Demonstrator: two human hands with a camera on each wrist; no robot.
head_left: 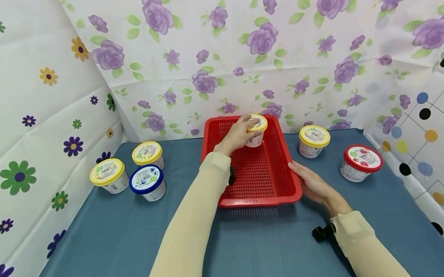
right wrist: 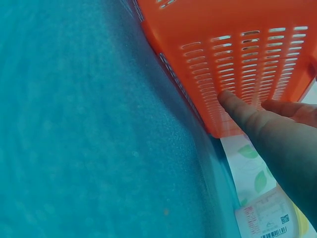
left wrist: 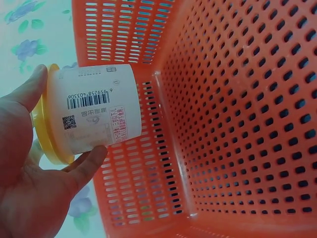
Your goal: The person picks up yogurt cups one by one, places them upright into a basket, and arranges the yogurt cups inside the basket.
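Note:
My left hand [head_left: 237, 136] grips a white tub with a yellow lid [head_left: 255, 140] by its lid, over the far end of the red plastic basket [head_left: 295, 187]. In the left wrist view, thumb and fingers spread around the lid, and the tub's printed side [left wrist: 101, 106] with a barcode faces the camera, near the slotted far wall. My right hand [head_left: 313, 185] is at the basket's right side; the right wrist view has its fingers [right wrist: 242, 111] extended along the slotted outer wall [right wrist: 228, 59].
On the left stand two yellow-lidded tubs [head_left: 147, 153] [head_left: 108, 173] and a blue-lidded tub [head_left: 147, 180]. To the right are another yellow-lidded tub [head_left: 314, 139] and a red-lidded tub [head_left: 362, 160]. Blue cloth [head_left: 247, 243] covers the table, with floral sheets [head_left: 235, 85] behind.

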